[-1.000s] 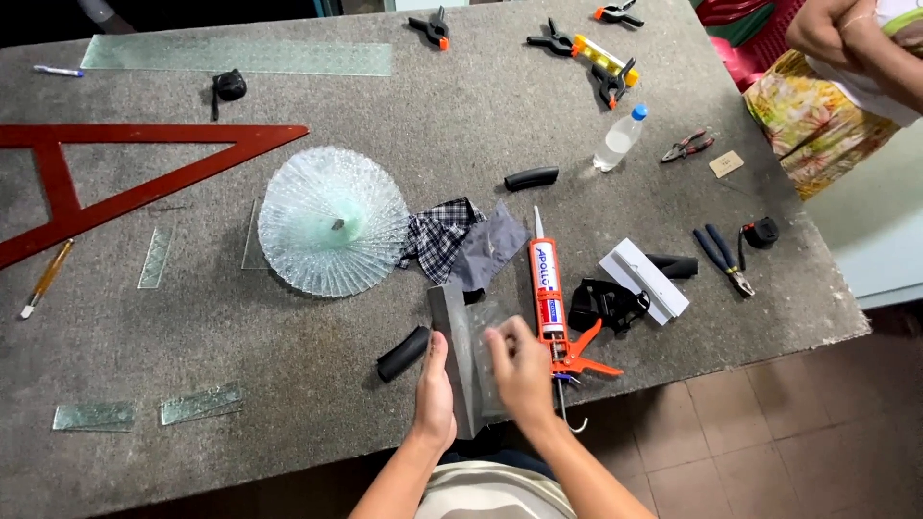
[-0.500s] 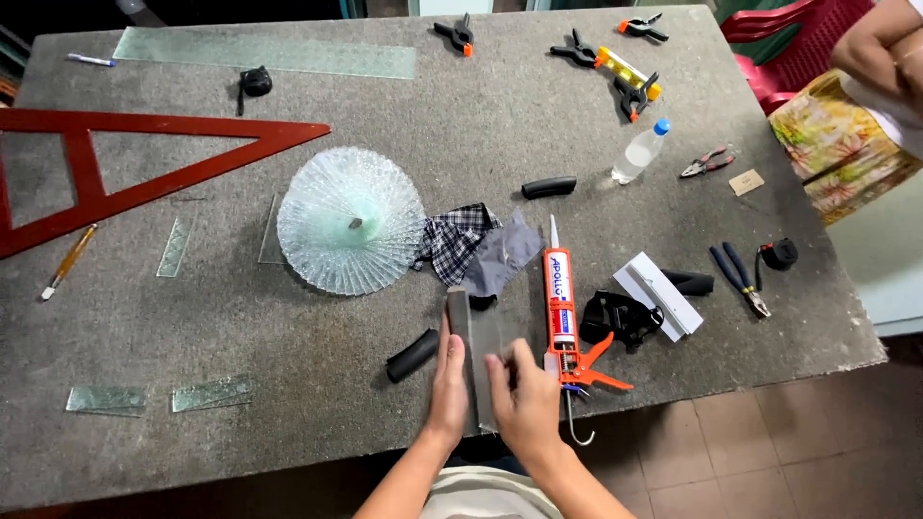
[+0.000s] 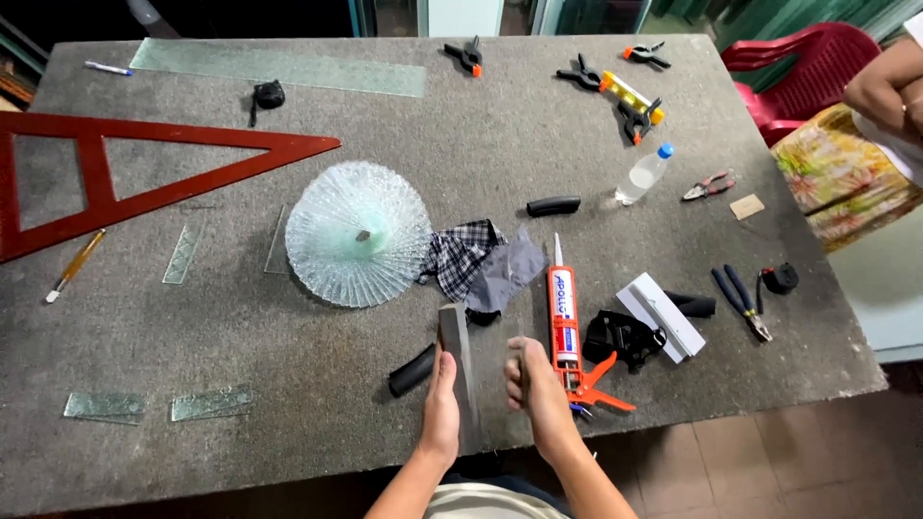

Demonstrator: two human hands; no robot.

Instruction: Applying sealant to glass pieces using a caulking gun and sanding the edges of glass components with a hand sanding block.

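My left hand (image 3: 442,408) holds a long narrow grey strip (image 3: 456,351) that stands on its edge at the near side of the grey table (image 3: 288,365). My right hand (image 3: 535,389) is closed just right of the strip, around what looks like a thin clear glass piece; its outline is hard to make out. A black cylinder (image 3: 411,370) lies left of my left hand. An orange caulking gun with a white and red tube (image 3: 567,322) lies right of my right hand. A round fan of clear glass strips (image 3: 358,234) sits farther back, with checked and grey cloths (image 3: 481,264) beside it.
A red triangular frame (image 3: 144,168) lies at the far left, a long glass strip (image 3: 279,65) along the far edge. Short glass strips (image 3: 159,404) lie near left. Clamps (image 3: 630,96), a water bottle (image 3: 642,175), pliers (image 3: 740,298) lie right. Another person's arm (image 3: 885,86) and a red chair (image 3: 798,67) are at far right.
The view has drifted, so the table sits lower and more to the right. My hands stay on the upright strip, with the right hand closer to it.
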